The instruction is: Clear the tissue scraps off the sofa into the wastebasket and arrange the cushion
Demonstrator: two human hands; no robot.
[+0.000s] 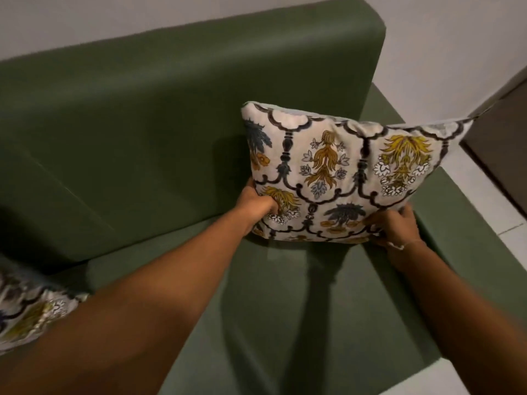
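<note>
A square cushion (pixel 342 172) with a cream cover and yellow, blue and black flower print stands upright on the green sofa's seat (pixel 285 295), near the right armrest. My left hand (pixel 258 205) grips its lower left corner. My right hand (pixel 395 225) grips its lower right corner. The cushion's bottom edge touches the seat. Its top leans away from me toward the backrest (pixel 171 109). No tissue scraps or wastebasket are in view.
A second cushion (pixel 31 312) with the same print lies at the left edge, partly hidden by my left arm. The right armrest (pixel 462 223) runs beside the held cushion. A white wall stands behind, pale floor tiles (pixel 490 201) and a dark cabinet lie to the right.
</note>
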